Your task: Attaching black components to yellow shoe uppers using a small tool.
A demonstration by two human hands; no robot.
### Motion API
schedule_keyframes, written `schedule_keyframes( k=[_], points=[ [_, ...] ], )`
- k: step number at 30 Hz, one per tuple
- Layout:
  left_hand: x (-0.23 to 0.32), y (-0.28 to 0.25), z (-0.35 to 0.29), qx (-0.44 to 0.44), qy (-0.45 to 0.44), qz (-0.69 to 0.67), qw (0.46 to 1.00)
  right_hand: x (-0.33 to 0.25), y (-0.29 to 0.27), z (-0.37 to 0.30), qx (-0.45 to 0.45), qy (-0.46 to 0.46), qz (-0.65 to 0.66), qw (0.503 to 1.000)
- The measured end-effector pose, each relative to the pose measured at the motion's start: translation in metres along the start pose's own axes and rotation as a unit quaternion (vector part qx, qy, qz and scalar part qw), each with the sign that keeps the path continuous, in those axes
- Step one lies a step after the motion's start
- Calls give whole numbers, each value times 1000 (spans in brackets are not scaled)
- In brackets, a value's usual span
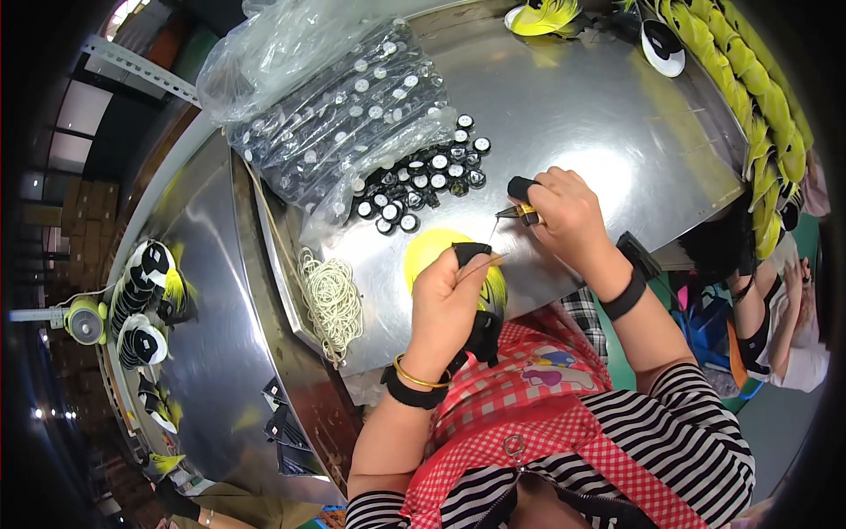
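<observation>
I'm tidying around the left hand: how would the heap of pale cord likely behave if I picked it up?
The pale cord is probably floppy, since its thin strands curve in loose loops. It looks fairly light, being a small heap of slender cord. Lifting one loop might drag or tangle others, because they overlap untidily.

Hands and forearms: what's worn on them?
The left hand and right hand each have a black finger cover. The left wrist wears a black wristband and a gold-coloured bangle; the right, a black strap. Sleeves are black-and-white striped.
</observation>
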State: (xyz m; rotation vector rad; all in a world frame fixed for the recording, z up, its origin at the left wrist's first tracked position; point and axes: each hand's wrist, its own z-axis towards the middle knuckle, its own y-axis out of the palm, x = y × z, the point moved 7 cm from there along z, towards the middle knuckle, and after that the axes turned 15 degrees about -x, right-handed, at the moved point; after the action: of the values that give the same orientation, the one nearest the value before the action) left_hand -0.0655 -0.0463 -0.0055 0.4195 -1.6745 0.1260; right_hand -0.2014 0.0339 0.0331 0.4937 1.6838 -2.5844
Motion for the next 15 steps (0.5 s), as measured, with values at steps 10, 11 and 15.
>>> schedule_keyframes(
  k=[10, 11, 15],
  points=[
    [-8, -20, -2, 99, -5, -15, 995, 5, 22, -15, -31, 117, 313, 942],
    [-9, -19, -1, 100, -5, -15, 995, -12, 24, -17, -69, 155, 445, 879],
    [-3, -4, 1, 49, -5, 96, 994, -61, 1, -11, -9, -55, 420, 906]
  ],
)
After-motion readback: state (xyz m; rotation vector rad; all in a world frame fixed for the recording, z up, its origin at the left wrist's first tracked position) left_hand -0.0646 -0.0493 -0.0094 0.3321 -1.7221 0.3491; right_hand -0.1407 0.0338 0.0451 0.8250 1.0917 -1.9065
